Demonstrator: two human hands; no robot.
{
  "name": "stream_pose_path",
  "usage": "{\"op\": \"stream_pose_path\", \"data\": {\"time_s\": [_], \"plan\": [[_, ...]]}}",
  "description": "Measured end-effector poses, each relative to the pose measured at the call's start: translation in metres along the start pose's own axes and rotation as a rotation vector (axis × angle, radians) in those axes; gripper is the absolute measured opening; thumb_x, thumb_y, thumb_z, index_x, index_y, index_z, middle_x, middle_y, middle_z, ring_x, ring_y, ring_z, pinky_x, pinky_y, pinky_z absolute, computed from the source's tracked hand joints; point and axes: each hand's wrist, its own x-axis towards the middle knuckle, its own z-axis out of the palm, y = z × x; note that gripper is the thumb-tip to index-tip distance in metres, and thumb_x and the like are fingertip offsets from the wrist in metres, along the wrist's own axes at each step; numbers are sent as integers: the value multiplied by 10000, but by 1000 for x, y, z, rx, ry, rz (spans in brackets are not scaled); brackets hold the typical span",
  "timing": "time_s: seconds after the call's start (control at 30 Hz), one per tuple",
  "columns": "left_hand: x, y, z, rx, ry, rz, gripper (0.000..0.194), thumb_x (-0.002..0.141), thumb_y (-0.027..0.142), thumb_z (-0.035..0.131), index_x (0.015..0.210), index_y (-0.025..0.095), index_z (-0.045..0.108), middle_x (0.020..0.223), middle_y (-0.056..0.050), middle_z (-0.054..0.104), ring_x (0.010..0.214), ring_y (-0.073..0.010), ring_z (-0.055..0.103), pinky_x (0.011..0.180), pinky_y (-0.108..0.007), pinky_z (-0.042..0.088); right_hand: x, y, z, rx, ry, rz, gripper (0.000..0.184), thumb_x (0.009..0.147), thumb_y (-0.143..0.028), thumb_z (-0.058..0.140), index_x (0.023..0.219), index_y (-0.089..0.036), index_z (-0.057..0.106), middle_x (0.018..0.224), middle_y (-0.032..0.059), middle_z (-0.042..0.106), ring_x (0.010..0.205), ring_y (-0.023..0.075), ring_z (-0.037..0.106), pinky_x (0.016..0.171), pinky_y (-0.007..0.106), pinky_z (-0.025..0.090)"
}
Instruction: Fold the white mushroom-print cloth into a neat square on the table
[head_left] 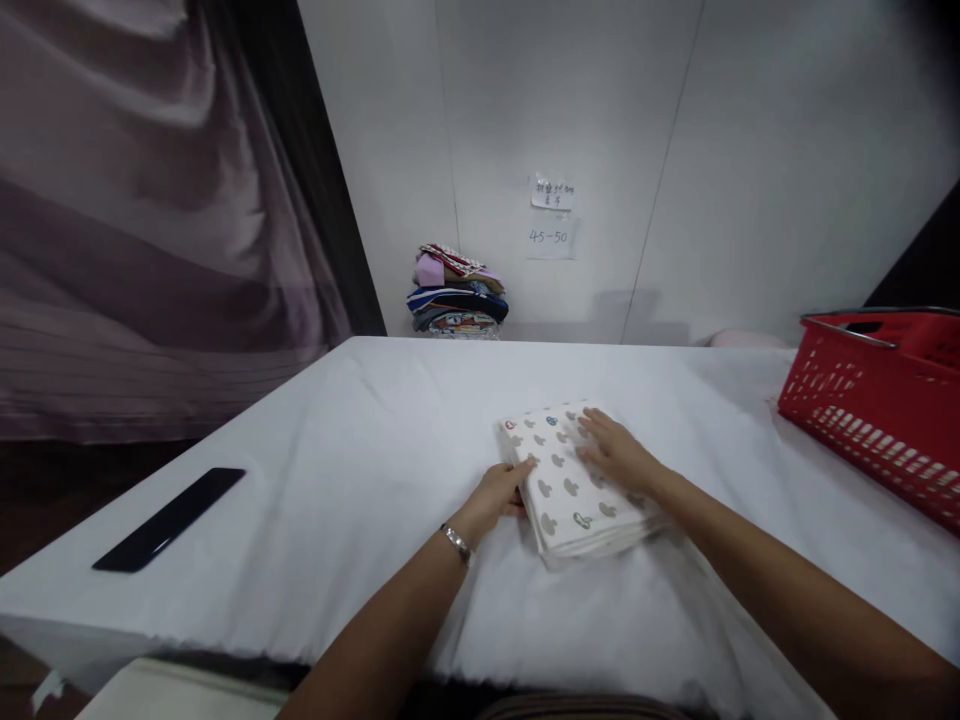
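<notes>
A folded white cloth point(564, 488) with a print of grey mushrooms and a few coloured ones lies on the white-covered table point(337, 480). My left hand point(496, 497) grips its left edge, thumb on top and the other fingers at the side or under it, partly hidden. On the cloth's upper right part rests my right hand point(615, 450), palm down with the fingers stretched out. A silver bracelet point(456, 541) is on my left wrist.
A red plastic basket point(862, 390) with a metal handle stands at the right. On the left lies a flat black strip point(171, 520). Behind the table's far edge is a stack of folded fabrics point(457, 292), near paper notes point(551, 238) on the wall. A draped curtain point(150, 220) hangs at the left.
</notes>
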Motion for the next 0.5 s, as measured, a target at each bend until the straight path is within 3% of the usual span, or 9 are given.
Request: {"op": "stream_pose_path", "data": {"time_s": [0.17,0.33,0.5], "plan": [[5,-4,0,32,37,4,481,714,452,702,1005,90,576,1008,-186,678,810,-267,670,651,-358,557,2,-7,25,-32,-152,-68,569,901,-516,371,1395,-234,383,1496,79,282,1392,261,177,1123,472,81],[8,3,-5,82,50,-25,556,697,532,687,1023,94,580,995,-186,674,773,-275,665,627,-363,550,8,-7,13,-12,-152,-62,584,905,-542,337,1411,-249,356,1511,58,243,1400,246,146,1129,449,74],[19,20,-12,-22,281,40,726,672,450,743,1225,55,490,1019,-215,651,753,-262,650,609,-349,531,21,10,9,-92,-85,63,578,898,-497,394,1416,-248,335,1523,51,206,1406,241,109,1125,459,70]]}}
